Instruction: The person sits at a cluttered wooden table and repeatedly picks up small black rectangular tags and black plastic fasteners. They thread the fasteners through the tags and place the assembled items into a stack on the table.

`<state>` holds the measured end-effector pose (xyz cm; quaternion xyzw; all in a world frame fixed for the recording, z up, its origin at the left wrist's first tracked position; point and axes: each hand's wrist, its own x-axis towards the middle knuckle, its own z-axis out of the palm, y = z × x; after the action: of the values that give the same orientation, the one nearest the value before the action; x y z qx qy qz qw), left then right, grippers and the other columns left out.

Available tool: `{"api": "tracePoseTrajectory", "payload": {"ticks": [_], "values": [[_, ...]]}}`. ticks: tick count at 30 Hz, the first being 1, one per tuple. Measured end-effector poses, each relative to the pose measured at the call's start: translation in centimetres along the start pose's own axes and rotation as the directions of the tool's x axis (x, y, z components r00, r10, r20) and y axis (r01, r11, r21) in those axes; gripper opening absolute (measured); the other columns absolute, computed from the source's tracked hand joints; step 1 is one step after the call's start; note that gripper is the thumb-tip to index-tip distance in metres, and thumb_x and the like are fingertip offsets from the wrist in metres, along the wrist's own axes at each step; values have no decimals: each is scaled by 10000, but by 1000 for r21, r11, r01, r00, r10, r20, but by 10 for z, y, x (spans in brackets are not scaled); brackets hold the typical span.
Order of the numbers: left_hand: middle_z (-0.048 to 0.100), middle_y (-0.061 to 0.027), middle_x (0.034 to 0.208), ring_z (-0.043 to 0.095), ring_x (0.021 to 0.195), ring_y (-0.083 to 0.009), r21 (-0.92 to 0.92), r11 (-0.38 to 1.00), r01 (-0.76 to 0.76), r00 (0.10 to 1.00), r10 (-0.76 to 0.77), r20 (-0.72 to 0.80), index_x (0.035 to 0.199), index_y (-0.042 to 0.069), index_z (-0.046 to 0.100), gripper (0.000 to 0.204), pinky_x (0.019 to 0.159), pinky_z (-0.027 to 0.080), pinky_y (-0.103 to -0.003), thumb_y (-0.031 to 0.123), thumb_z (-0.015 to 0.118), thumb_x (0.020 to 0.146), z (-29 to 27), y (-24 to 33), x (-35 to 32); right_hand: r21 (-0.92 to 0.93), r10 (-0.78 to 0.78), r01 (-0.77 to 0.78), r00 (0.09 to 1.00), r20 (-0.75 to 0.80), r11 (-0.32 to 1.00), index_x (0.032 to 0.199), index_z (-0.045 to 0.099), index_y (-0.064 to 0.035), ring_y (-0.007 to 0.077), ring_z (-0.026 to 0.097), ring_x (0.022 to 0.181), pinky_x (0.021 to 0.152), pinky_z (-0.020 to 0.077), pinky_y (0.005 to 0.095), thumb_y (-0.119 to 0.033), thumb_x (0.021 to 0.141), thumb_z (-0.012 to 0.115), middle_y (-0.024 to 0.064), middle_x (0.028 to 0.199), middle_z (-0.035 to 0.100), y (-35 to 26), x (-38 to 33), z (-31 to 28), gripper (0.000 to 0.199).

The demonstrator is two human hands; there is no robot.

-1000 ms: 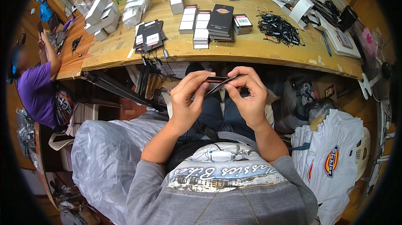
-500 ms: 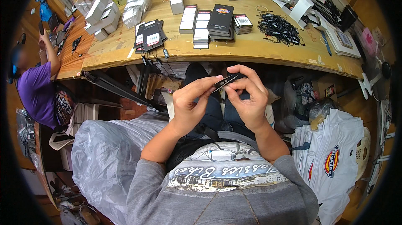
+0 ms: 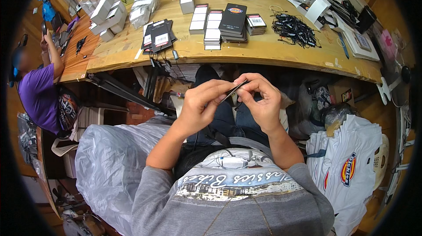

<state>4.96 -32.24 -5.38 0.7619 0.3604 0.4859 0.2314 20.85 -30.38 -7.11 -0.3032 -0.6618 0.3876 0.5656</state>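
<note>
Over my lap, just off the table's front edge, I hold a thin dark hang tag, seen nearly edge-on and tilted. My left hand pinches its lower left end between thumb and fingers. At its upper right end, the fingers of my right hand are closed on it. Whether a string is also pinched there is too small to tell. On the table beyond stand a stack of black hang tags and stacks of white-labelled tags. Black tags with strings lie fanned out to the left, their strings hanging over the edge.
A heap of black tag strings lies right of the stacks. White boxes stand at the back left. A large plastic-wrapped bundle is at my left, folded white garments at my right. Another person in purple sits far left.
My right hand's fingers have come down and closed nearer the tag's upper end. The tag's faces show less now. My left hand has barely moved.
</note>
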Motion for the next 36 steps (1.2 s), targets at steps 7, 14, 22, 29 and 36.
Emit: {"api": "tracePoseTrajectory", "payload": {"ticks": [7,14,22,29,36], "values": [[538,-63,806,506,743,-107,-661,684,309,938,-336,91,778,-25,570,76,669,409,-223,27,567,724,2,-21,-3,-166,-105,119,991,88,979,709,560,3,105,463,664,512,364,187,-46,640,653,61,840,393,-3,1,3,125],[505,-52,744,476,680,-89,-498,836,229,941,-321,-106,704,-21,486,63,628,394,-198,-7,542,728,17,-17,-10,-139,-46,72,982,181,988,715,536,-1,127,476,709,638,379,222,-85,680,628,54,781,483,10,1,0,129],[533,-79,689,497,614,-115,-127,977,170,961,-193,-198,696,-38,483,38,568,399,-206,-56,514,706,-9,-18,-12,19,250,-266,923,292,964,795,543,-2,58,480,643,606,392,189,-38,712,588,10,708,534,19,-7,-13,101],[494,-74,678,484,627,-165,-149,983,112,993,-114,-5,694,-24,489,54,576,380,-240,-66,520,682,1,-10,-10,-138,199,-163,930,308,977,868,555,-21,57,432,512,469,344,196,-9,678,600,43,607,481,-5,-1,-5,196],[500,-42,698,469,648,-101,-280,919,279,960,-257,113,727,-18,474,33,584,376,-217,-10,495,751,0,-13,-14,-133,37,20,911,410,991,758,549,-12,148,480,529,490,372,249,-5,664,596,69,640,514,-4,3,-12,104]]}}
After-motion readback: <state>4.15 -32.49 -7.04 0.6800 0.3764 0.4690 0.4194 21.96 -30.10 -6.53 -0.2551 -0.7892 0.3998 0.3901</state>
